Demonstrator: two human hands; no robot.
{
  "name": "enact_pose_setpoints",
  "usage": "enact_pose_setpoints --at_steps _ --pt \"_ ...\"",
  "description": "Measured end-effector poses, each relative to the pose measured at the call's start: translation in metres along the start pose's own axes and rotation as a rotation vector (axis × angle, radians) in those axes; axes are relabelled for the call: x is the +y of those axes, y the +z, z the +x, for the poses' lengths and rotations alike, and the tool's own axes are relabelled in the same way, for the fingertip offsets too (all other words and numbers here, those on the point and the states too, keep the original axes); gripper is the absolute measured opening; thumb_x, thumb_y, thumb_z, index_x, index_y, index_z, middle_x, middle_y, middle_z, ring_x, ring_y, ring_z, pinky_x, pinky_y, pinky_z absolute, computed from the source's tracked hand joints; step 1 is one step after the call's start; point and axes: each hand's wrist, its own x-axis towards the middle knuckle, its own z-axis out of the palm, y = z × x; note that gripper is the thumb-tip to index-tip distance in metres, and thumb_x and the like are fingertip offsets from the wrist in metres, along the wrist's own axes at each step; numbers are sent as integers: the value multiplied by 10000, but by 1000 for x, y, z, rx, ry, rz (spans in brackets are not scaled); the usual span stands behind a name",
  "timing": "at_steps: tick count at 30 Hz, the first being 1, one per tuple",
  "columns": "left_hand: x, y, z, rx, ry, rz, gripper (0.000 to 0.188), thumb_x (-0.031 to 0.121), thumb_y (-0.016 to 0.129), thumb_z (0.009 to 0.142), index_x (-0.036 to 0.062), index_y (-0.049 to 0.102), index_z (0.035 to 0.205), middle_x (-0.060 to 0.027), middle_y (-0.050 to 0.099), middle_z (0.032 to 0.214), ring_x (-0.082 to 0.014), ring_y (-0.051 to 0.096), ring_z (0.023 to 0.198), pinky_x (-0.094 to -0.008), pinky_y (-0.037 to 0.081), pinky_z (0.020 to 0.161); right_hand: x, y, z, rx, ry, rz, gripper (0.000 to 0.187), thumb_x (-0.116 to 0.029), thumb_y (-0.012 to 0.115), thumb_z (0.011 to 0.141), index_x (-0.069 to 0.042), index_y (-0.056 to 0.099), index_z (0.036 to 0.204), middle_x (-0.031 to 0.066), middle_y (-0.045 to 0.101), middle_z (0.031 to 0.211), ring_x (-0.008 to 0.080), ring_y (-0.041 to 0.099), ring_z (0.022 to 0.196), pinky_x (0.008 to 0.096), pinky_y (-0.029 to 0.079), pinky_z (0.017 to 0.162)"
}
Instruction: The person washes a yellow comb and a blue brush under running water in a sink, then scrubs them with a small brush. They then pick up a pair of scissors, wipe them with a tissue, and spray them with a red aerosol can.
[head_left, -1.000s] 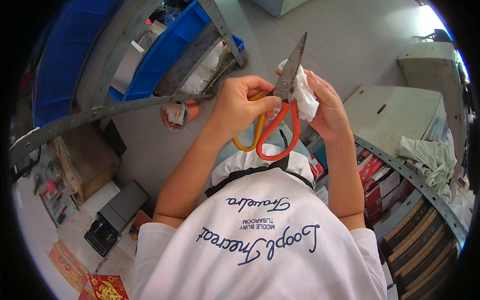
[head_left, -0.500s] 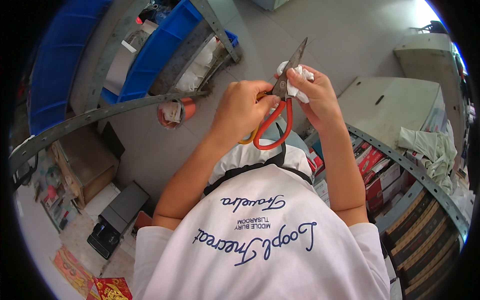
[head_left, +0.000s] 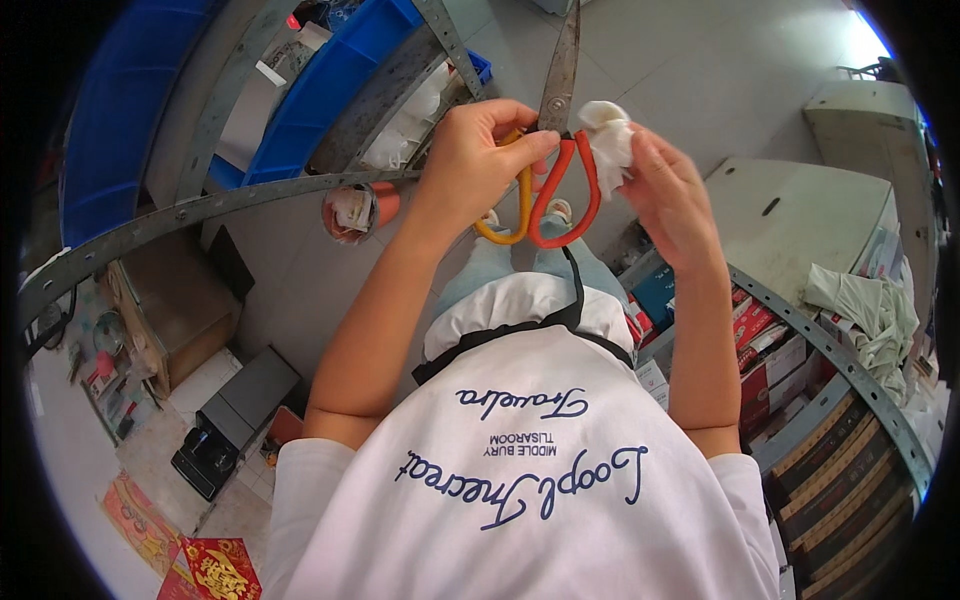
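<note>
One pair of scissors [head_left: 559, 103], up in front of the person at roughly the middle of the view, blades together and pointing away, tip running to the upper edge. Handles: one yellow, one red, loops hanging toward the body. Left hand [head_left: 478, 150] had it, thumb and fingers pinching near the pivot. Right hand [head_left: 675, 200] pinched a crumpled white tissue [head_left: 608, 150] between its fingers, right by the red handle; contact between the two, can't tell. Tissue was off the upper blades.

Progress, judged: mid-work. Both items were already in hand, neither put down. Dull brown-grey patches showed on the blades; tissue looked mostly white. How much was left couldn't be told from this.

Below: white apron [head_left: 560, 500] with dark lettering, black strap [head_left: 480, 350], pale blue trousers. Left: orange bin [head_left: 386, 202] with waste in it, perforated steel shelf frame [head_left: 245, 207], blue crate [head_left: 335, 90] beyond. Right: pale cabinet [head_left: 790, 215], light green cloth [head_left: 865, 310], red and white boxes [head_left: 775, 375]. Grey tiled floor [head_left: 690, 60] under everything.
</note>
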Motion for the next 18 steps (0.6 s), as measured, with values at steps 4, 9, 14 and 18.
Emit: enact_pose_setpoints --at_steps 4,9,14,18 --pt "-4 0 3 -46 64 -12 194 157 608 773 -15 577 857 -26 583 592 -23 461 442 -155 290 344 -6 7 -4 -85 -89 -322 373 -293 508 860 -6 529 1098 25 557 900 73 479 708 203 386 611" --pt "-1 11 5 55 109 -127 175 134 600 780 -24 564 845 -42 578 586 -49 497 446 -160 313 345 -1 16 -11 109 -253 -555 338 -279 494 868 -1 543 1054 15 553 815 73 451 661 205 367 558" --pt "2 14 4 144 105 -252 129 108 592 776 -18 565 793 -48 568 569 -70 500 431 -184 332 344 11 22 -22 247 -384 -510 302 -264 477 877 -7 563 1009 46 549 799 79 449 663 203 369 575" --pt "-2 11 13 315 111 -419 132 117 581 787 -11 552 797 -52 570 590 -91 526 449 -186 353 348 16 20 -38 195 -216 -474 292 -256 475 877 -10 572 1001 67 553 845 92 474 695 208 383 594"
